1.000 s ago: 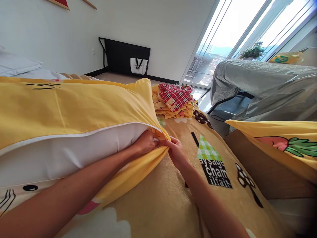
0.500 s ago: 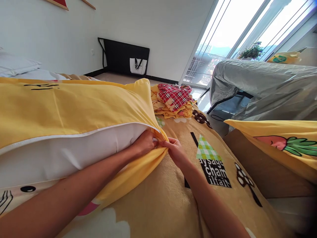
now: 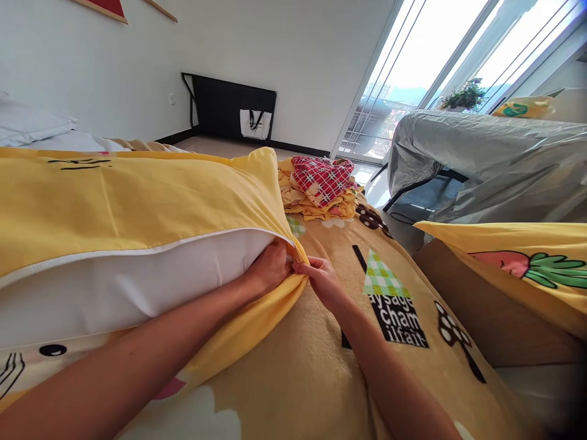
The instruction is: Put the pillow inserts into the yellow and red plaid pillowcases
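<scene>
The yellow cover, around a white pillow, runs lengthwise from left edge to centre. At its right end, the right hand pinches cloth between its fingers; the left hand, nearer the pillow, sits in the opening, its grip hidden.

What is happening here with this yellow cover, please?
A person is working with both hands at the corner of a yellow cover on a tan patterned blanket. The right hand pinches the cover's edge; the left hand reaches into the opening, its fingertips partly hidden. The long side is open now, showing a white filling inside. Beyond the corner lies a pile of cloth, with a red plaid piece on top.
</scene>
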### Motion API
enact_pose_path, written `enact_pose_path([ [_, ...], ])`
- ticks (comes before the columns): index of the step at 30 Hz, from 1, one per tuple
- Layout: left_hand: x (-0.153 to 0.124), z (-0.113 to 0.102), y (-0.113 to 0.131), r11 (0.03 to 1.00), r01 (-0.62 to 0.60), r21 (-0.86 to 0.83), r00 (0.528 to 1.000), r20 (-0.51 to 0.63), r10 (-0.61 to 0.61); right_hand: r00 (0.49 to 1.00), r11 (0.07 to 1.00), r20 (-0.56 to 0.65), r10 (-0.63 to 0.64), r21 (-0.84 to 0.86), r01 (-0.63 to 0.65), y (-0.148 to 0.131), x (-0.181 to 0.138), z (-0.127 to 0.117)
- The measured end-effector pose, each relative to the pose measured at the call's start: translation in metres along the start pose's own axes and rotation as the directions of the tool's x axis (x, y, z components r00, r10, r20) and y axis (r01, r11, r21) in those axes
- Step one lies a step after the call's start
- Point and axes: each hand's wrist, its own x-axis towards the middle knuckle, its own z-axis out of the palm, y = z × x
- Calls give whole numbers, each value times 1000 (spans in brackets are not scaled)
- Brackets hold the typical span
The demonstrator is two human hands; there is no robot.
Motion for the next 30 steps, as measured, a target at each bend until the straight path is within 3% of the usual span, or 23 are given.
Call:
enact_pose_path([
  [7,-6,-2,2,991,-131,-10,991,18,131,999,1000,-37,-24,-9,23,-3,-1,7],
  [10,-12,-6,8,985,-172,5,985,-33,172,996,999,-76,-34,-3,34,-5,-3,12],
  [13,-16,-8,13,980,-149,131,982,-100,163,995,999,-86,-48,-7,48,-7,-5,13],
  [17,-15,-8,14,959,-94,268,992,-52,112,995,996,-43,-93,-22,92,-10,-7,12],
  [30,-9,-6,9,961,-107,256,994,53,96,987,991,-83,-135,5,136,4,-1,12],
])
